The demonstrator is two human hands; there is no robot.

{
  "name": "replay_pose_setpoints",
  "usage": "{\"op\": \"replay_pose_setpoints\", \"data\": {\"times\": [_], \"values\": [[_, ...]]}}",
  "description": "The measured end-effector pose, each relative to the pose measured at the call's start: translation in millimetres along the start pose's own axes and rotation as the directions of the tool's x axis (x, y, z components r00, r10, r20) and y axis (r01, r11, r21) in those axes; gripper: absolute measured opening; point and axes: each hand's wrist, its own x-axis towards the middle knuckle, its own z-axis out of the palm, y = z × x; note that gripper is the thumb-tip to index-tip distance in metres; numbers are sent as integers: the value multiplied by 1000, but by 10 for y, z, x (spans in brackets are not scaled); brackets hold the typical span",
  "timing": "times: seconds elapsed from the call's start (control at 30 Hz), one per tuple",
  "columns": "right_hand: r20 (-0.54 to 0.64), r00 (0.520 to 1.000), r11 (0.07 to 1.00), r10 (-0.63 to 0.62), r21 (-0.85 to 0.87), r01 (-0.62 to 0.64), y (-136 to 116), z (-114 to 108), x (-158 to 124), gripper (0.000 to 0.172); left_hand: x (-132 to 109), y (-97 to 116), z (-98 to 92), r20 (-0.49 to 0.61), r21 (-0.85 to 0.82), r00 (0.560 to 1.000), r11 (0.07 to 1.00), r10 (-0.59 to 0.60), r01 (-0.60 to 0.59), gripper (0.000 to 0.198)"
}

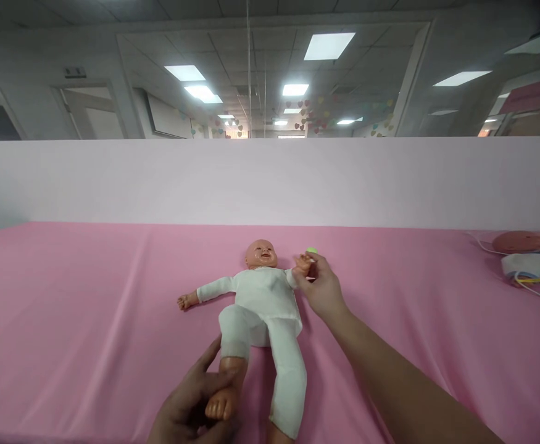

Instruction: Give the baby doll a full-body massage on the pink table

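A baby doll (265, 296) in a white cloth suit lies on its back on the pink sheet, its head toward the far side. My left hand (195, 394) is closed round the doll's lower leg and foot at the near left, and that knee is bent up. With my right hand (323, 287) I grip the doll's hand on the right side, the fingers wrapped about it. The doll's other arm stretches out to the left on the sheet. Its second leg points toward me, the foot cut off by the lower picture edge.
Behind my right fingers shows a small green round thing (311, 250). At the far right lies another doll (522, 242) with white and blue cloth, a white cord and a yellow strip. A white partition (270, 182) stands along the back of the pink sheet (89, 320).
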Motion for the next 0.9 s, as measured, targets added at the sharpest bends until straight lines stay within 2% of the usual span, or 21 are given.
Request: {"op": "replay_pose_setpoints", "data": {"times": [0.07,0.13,0.23,0.3,0.4,0.47,0.57,0.7,0.73,0.8,0.87,0.9], "values": [[113,990,996,-90,-17,93,-90,123,-120,43,182,16,58,54,32,996,997,75,-77,29],[248,953,975,-172,-99,201,-150,190,-200,30,361,47,127,84,33,988,990,133,-136,31],[414,871,907,-264,-202,370,-205,193,-243,24,572,110,245,98,-10,991,996,94,-93,33],[498,811,862,-306,-216,458,-225,160,-241,27,674,148,314,89,-56,996,998,28,-23,33],[581,741,799,-336,-241,551,-239,114,-236,44,784,176,370,96,-99,994,993,-55,65,38],[609,721,770,-332,-266,579,-246,100,-239,51,826,175,374,102,-105,991,989,-91,102,39],[618,711,758,-335,-271,593,-248,98,-238,48,819,151,342,94,-105,992,990,-85,95,38],[545,736,790,-403,-200,580,-200,77,-175,43,667,81,245,87,-47,996,998,32,-28,36],[505,766,815,-397,-190,548,-174,58,-144,39,608,57,212,87,-28,995,998,53,-51,36],[388,865,890,-318,-192,413,-100,-1,-68,33,472,10,134,81,-1,994,997,79,-79,33],[235,957,958,-169,-187,216,6,-89,26,34,322,-27,40,71,-17,994,997,79,-78,30],[158,983,977,-90,-175,118,70,-141,77,37,245,-37,-11,63,-34,996,998,64,-62,31]]}}
